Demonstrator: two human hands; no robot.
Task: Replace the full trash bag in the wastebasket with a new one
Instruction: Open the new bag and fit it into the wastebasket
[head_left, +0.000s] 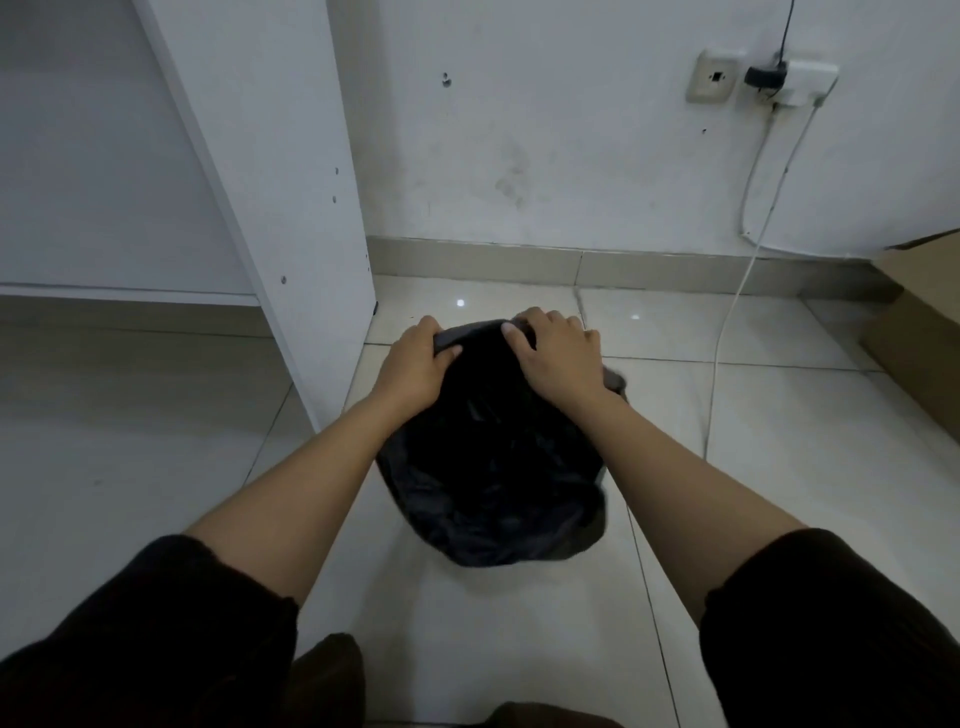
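A black trash bag (493, 467) sits over the wastebasket on the pale tiled floor (779, 441); the basket itself is wrapped in the plastic, so only a grey strip of what may be its rim shows at the bag's far edge. Both hands work at that far edge. The left hand (413, 364) curls its fingers over the rim on the bag's left side, with the thumb pressing the plastic from the inside, so it grips the edge. The right hand (558, 356) lies on the bag's far right side with fingers bent down over the edge; whether they pinch the plastic or only press on it I cannot tell. The bag's near side hangs loose and crumpled onto the floor.

Left of the bag stands a white furniture panel (291, 208). Beyond the bag is a white wall with a socket (714, 78) and plug, from which a white cable (748, 270) drops to the floor right of the bag. Farther right lies brown cardboard (919, 322).
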